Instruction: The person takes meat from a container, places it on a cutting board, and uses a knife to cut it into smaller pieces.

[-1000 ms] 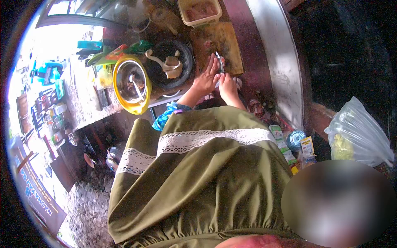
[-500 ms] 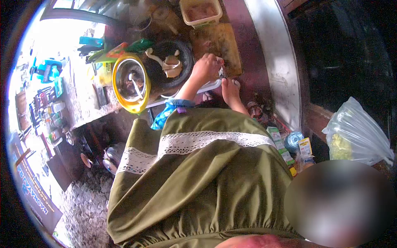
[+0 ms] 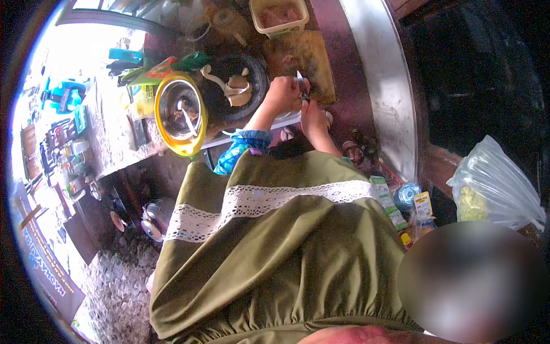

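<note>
My left hand (image 3: 282, 96), with a blue patterned cuff at the wrist, is closed around a small reddish piece (image 3: 305, 86) whose kind I cannot make out. Just right of it, my right hand (image 3: 314, 120) is closed on a small knife (image 3: 299, 75), its blade pointing up past the left fingers. Both hands are close together over the lower edge of a worn wooden cutting board (image 3: 315, 60). Left of them lies a dark stone mortar (image 3: 258, 71), with a pale curved pestle (image 3: 238, 94) in it.
A yellow-rimmed bowl (image 3: 197, 143) with a spoon stands left of the mortar. Beyond the board is a white tub (image 3: 281, 31) of pinkish contents. Reddish bulbs (image 3: 352, 152), packets (image 3: 387, 198) and a knotted plastic bag (image 3: 495, 183) lie to the right. A blurred patch covers the lower right.
My right hand has moved up and left, closer to the left hand. The knife blade now points upward beside the left fingers.
</note>
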`<state>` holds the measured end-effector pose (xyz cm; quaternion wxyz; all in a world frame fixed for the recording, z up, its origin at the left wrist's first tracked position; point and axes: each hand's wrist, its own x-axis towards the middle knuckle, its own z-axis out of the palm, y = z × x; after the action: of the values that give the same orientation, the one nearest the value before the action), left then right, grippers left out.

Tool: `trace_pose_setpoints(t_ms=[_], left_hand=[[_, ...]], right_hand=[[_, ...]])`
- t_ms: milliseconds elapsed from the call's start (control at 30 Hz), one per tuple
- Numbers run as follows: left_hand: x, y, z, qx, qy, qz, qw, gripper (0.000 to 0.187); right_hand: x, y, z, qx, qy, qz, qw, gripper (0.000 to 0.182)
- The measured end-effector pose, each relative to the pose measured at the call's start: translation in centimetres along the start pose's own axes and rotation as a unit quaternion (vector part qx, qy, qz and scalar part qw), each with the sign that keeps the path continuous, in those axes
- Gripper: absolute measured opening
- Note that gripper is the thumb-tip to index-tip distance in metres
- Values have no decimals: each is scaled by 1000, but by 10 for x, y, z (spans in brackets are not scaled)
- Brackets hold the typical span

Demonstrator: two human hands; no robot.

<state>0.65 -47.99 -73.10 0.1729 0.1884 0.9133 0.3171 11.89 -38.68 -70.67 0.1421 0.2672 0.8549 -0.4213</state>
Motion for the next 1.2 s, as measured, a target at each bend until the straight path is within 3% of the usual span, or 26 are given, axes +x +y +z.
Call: trace_pose_setpoints(t_ms=[100, 200, 267, 300, 333, 400, 467, 533, 567, 667, 833, 900, 1033, 1100, 1200], left_hand=[[3, -9, 5, -40, 16, 33, 999, 21], [4, -20, 14, -75, -16, 34, 996, 20], [-4, -10, 6, -28, 29, 53, 998, 17], [-7, -6, 1, -28, 29, 52, 998, 17], [-8, -4, -5, 21, 5, 66, 998, 15], [-8, -1, -10, 72, -17, 80, 994, 14], [-7, 4, -6, -58, 2, 93, 994, 14], [-10, 1, -5, -50, 8, 77, 996, 16], [-10, -2, -5, -41, 17, 62, 997, 19], [-9, 0, -8, -32, 25, 32, 999, 25], [-10, 16, -11, 9, 33, 10, 999, 29], [-8, 11, -9, -7, 23, 28, 999, 29], [-4, -3, 3, -34, 24, 49, 998, 30], [-1, -12, 12, -53, 45, 70, 995, 29], [-4, -3, 4, -13, 36, 39, 998, 28]], right_hand=[[-15, -1, 1, 91, 52, -45, 993, 33], [-11, 11, 12, 22, 50, -43, 998, 31], [14, 14, 21, -34, 73, -95, 992, 32], [25, 12, 23, -56, 14, -39, 998, 30], [21, 15, 27, -55, 14, -40, 998, 30], [4, 11, 27, 71, 117, -110, 984, 29], [2, 16, 25, 41, 100, -101, 989, 29], [-5, 24, 24, -19, 60, -73, 995, 27], [-10, 17, 14, -40, 113, -120, 986, 28], [-12, 5, -7, 32, 95, -59, 993, 30], [-18, 13, -4, 14, 76, -53, 996, 34], [-19, 21, 4, 3, 154, -150, 977, 37], [-20, 21, 9, 13, 178, -164, 970, 39], [-21, 8, -3, 8, 17, -37, 999, 37], [-4, -7, -4, 0, -5, 32, 999, 34]])
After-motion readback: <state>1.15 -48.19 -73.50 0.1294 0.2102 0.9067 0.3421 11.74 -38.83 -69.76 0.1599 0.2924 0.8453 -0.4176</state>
